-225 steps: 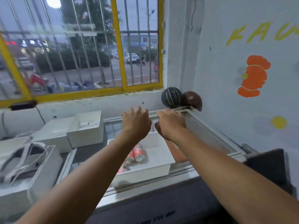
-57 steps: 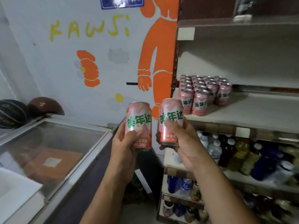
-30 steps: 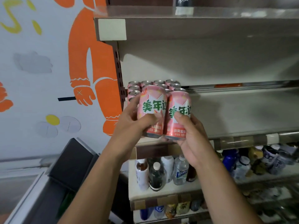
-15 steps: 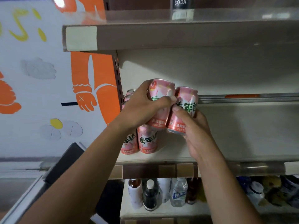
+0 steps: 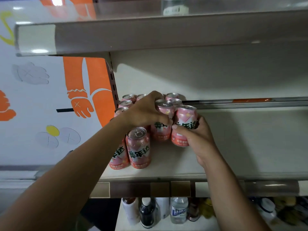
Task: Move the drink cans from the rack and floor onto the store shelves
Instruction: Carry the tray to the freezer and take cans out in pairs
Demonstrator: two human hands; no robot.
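a head-worn view looks into a store shelf (image 5: 241, 147). a block of pink cans (image 5: 138, 147) stands upright at its left end, and everything here is placed from that block. the left hand (image 5: 145, 112) reaches across the block's top, fingers curled round the upper part of one held can (image 5: 161, 135). just right of it, the right hand (image 5: 196, 140) comes up from below, fingers wrapped round a second can (image 5: 185, 117). both cans stand with the long axis vertical, touching each other, against the block's right side. their bases look to be at shelf level, though contact is hard to judge. bare shelf stretches right of the block, nearer the right hand. the left forearm hides the block's middle cans, so no count is possible. bottles (image 5: 179, 210) below the block are dim and blurred.
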